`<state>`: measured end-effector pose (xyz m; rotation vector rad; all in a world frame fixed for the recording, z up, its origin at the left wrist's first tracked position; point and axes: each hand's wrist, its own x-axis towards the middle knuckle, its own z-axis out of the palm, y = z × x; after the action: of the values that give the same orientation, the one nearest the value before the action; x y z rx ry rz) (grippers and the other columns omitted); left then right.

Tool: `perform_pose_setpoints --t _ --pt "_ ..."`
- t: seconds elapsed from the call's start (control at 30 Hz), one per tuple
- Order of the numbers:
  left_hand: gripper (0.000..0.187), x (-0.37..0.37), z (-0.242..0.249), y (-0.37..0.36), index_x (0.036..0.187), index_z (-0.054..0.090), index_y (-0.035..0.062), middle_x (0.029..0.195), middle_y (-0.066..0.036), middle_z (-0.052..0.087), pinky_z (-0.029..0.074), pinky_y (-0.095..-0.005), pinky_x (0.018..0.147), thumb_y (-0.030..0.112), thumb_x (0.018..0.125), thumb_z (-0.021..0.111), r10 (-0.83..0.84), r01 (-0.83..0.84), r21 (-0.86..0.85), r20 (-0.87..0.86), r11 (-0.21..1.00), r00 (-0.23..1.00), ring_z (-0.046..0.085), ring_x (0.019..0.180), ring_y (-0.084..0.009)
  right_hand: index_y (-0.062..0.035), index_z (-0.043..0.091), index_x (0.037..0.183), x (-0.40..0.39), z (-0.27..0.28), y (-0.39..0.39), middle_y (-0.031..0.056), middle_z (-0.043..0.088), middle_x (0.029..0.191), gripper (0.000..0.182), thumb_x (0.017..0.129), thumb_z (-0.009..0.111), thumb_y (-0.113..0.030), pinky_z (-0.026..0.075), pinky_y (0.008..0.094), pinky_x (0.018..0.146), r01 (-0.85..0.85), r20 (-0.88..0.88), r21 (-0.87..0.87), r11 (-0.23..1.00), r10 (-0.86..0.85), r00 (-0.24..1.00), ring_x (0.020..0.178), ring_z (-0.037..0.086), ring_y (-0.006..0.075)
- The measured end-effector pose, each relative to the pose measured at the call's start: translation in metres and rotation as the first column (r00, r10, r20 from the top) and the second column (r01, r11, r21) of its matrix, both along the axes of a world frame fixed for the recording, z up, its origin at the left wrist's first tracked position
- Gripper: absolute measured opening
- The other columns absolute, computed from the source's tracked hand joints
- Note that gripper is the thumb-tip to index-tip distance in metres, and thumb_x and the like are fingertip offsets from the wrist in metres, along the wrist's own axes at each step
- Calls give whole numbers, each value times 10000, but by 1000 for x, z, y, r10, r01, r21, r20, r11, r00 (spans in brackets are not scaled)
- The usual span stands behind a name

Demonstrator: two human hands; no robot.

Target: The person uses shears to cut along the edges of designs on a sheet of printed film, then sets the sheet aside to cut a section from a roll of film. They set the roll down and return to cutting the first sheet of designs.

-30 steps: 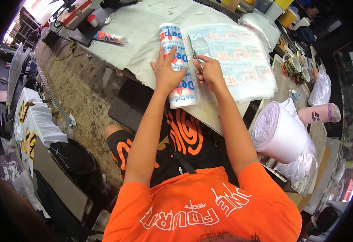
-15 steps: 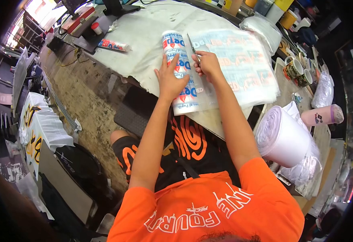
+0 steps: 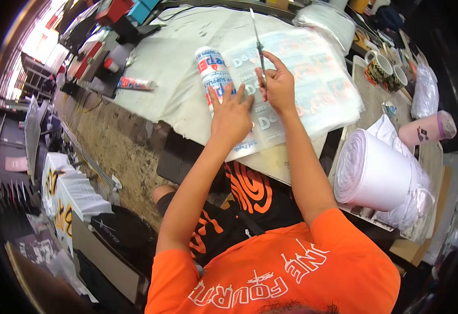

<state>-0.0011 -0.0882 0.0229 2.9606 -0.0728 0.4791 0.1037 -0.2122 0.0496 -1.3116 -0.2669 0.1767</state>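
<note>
My left hand (image 3: 231, 116) lies with fingers spread on the roll of printed plastic film (image 3: 209, 63), which has blue and red lettering. Held in my right hand (image 3: 279, 86) is a pair of scissors (image 3: 259, 44), its blades pointing away from me, above the printed film. To the right of the roll, flat translucent printed sheets (image 3: 312, 78) cover part of the white-covered table (image 3: 179, 68). The roll's near end is partly hidden by my left hand and wrist.
At the right stand a thick white roll (image 3: 373, 170), a pink tumbler (image 3: 426, 128) and patterned mugs (image 3: 378, 69). A small printed tube-shaped roll (image 3: 136, 83) lies at the table's left. A clear plastic bundle (image 3: 325, 23) is at the back right.
My right hand has lifted the scissors away from the roll's edge, and they now point more upright. My left hand is flatter across the roll and film. The view has shifted slightly.
</note>
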Motion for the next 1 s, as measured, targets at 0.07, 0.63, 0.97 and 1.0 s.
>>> perform_pose_setpoints --t 0.07,0.63,0.97,1.0 --pt "376 6 3 -9 1277 722 111 1509 -122 573 91 -773 1208 180 951 548 -66 67 19 -32 998 997 400 1485 -397 -62 605 1438 2 -6 1 25 652 650 508 942 710 -29 416 257 473 59 104 -12 998 -57 993 507 502 52" --pt "542 57 -4 -59 1414 610 66 1444 -181 606 63 -719 1245 293 922 605 -312 311 50 30 949 949 371 1502 -365 -40 437 1566 7 21 -43 12 557 697 603 1026 671 -169 336 214 403 -166 30 261 951 164 986 492 461 49" --pt "311 38 0 -44 1098 672 -44 1267 -229 615 363 -591 1150 188 893 699 11 62 -516 138 854 990 523 1280 -442 -3 378 1580 32 -21 -39 -23 520 667 754 1023 660 -426 393 184 380 -572 610 773 -275 573 548 388 426 29" --pt "280 36 -1 -41 1095 675 -14 1257 -216 619 368 -589 1140 178 893 701 1 68 -442 153 894 988 547 1229 -422 42 496 1480 29 -18 -40 -35 555 616 715 999 696 -447 411 170 372 -546 595 789 -284 576 560 356 440 29"
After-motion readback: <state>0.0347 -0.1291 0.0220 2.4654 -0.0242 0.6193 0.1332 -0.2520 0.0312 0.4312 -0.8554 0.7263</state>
